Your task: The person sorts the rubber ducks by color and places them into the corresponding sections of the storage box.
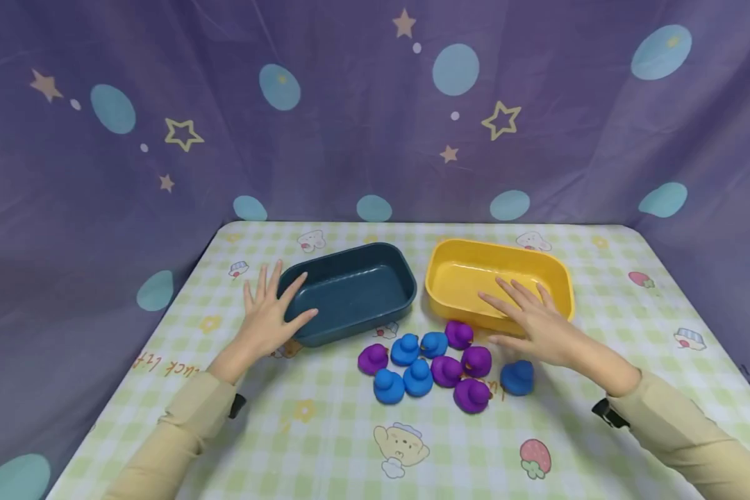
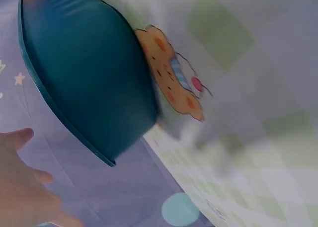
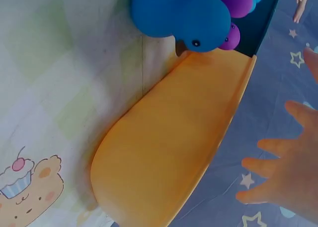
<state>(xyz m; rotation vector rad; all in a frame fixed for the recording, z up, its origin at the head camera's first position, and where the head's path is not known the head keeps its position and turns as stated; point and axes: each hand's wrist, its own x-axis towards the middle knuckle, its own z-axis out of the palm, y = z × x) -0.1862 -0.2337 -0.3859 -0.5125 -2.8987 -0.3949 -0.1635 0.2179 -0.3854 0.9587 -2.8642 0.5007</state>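
My left hand (image 1: pixel 267 321) is spread above the near left end of a dark teal tub (image 1: pixel 350 333), its fingers straight and holding nothing. Over the front right side of a yellow tub (image 1: pixel 462 312) hovers my right hand (image 1: pixel 540 330), fingers apart with nothing between them. Between and in front of the tubs lie several rubber ducks, among them a purple duck (image 1: pixel 473 396) and a blue duck (image 1: pixel 389 386). Another blue duck (image 1: pixel 517 378) sits apart from the group, just below the right hand. In the wrist views, the left hand (image 2: pixel 25 187) and right hand (image 3: pixel 288 167) both stay clear of the tub walls.
A green-and-white checked cloth (image 1: pixel 325 444) with cartoon prints covers the table. Behind it hangs a purple curtain (image 1: pixel 362 139) with stars and blue ovals. Both tubs have raised rims and stand side by side with a narrow gap.
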